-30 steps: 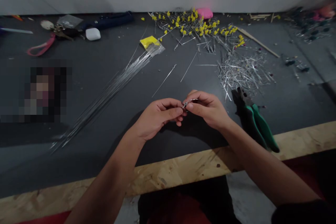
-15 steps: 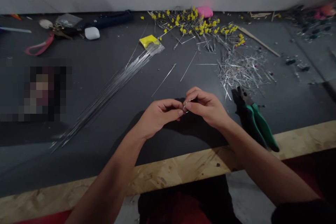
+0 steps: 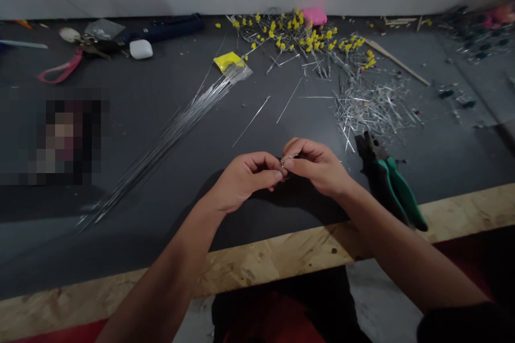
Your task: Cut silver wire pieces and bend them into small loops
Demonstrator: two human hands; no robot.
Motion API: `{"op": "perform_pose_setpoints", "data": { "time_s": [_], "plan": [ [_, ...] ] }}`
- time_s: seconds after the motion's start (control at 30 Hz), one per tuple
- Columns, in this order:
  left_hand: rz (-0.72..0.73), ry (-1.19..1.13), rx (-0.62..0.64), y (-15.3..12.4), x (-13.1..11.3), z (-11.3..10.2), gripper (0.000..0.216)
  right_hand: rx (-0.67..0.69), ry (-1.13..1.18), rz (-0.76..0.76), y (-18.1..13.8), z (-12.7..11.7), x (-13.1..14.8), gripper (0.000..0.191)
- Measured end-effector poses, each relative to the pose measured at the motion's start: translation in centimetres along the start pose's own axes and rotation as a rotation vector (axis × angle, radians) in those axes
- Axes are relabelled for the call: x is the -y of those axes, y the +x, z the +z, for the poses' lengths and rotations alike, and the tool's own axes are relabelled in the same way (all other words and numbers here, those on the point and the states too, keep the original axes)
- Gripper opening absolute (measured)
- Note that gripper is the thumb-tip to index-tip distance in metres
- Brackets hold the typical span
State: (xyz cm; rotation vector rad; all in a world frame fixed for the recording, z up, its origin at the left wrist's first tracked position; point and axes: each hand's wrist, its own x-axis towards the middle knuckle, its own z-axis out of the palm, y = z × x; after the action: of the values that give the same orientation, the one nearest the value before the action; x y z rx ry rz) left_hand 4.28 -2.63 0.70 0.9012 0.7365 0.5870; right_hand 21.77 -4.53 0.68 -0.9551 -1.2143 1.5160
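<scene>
Close together above the dark tabletop (image 3: 249, 225), my left hand (image 3: 251, 177) and my right hand (image 3: 311, 163) pinch one short piece of thin metal wire (image 3: 286, 161). It looks bent or twisted where the fingertips meet, and most of it is hidden by the fingers. Both hands are closed on it with thumb and forefinger. Beyond them lie a twisted wire (image 3: 253, 119) and a straight wire (image 3: 288, 101). Pliers with green and black handles (image 3: 392, 182) rest to the right of my right hand.
A long bundle of wires (image 3: 173, 136) with a yellow-labelled bag end (image 3: 231, 64) lies at left. Toward the wall are yellow-tipped wires (image 3: 298, 32), a pile of short wires (image 3: 370, 107), a wooden stick (image 3: 396, 61), keys (image 3: 94, 45) and a white case (image 3: 141, 49). A wooden edge (image 3: 273, 260) runs along the front.
The fingers of my right hand have shifted slightly lower around the wire, and the wire's visible end has turned a little. The things on the table stay where they were.
</scene>
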Motion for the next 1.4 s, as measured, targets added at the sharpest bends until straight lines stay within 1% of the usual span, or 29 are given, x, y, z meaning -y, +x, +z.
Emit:
{"op": "perform_pose_setpoints", "data": {
  "time_s": [0.17,0.33,0.5,0.63,0.73,0.9,1.07,1.1,1.2,1.27,1.4],
  "plan": [
    [-0.008,-0.020,0.010,-0.08,0.06,0.09,0.004,0.009,0.039,0.001,-0.02,0.09,-0.02,0.009],
    [-0.033,-0.116,-0.018,0.07,0.01,0.32,0.006,-0.051,0.064,0.078,0.04,0.11,-0.24,0.012],
    [0.038,-0.304,-0.091,0.49,-0.27,0.32,0.008,-0.135,0.220,0.213,0.31,-0.01,-0.25,0.013],
    [0.069,-0.351,-0.099,0.50,-0.23,0.24,0.007,-0.173,0.288,0.258,0.47,-0.13,0.06,0.014],
    [0.082,-0.328,-0.102,0.44,-0.03,0.38,0.010,-0.166,0.298,0.276,0.51,-0.27,0.19,0.017],
    [0.099,-0.249,-0.135,0.48,0.17,0.71,0.018,-0.155,0.298,0.258,0.55,-0.56,0.21,0.019],
    [0.149,-0.177,-0.177,0.56,-0.02,0.81,0.039,-0.191,0.234,0.245,0.64,-0.71,-0.10,0.016],
    [0.158,-0.173,-0.186,0.57,-0.05,0.81,0.040,-0.201,0.206,0.243,0.66,-0.70,-0.21,0.015],
    [0.148,-0.151,-0.213,0.66,0.01,0.74,0.029,-0.226,0.114,0.243,0.72,-0.60,-0.52,0.016],
    [0.135,-0.106,-0.226,0.72,0.18,0.68,0.027,-0.230,0.084,0.248,0.74,-0.55,-0.55,0.017],
    [0.147,-0.062,-0.223,0.83,0.51,0.54,0.031,-0.199,0.140,0.273,0.67,-0.60,-0.15,0.018]
  ]
}}
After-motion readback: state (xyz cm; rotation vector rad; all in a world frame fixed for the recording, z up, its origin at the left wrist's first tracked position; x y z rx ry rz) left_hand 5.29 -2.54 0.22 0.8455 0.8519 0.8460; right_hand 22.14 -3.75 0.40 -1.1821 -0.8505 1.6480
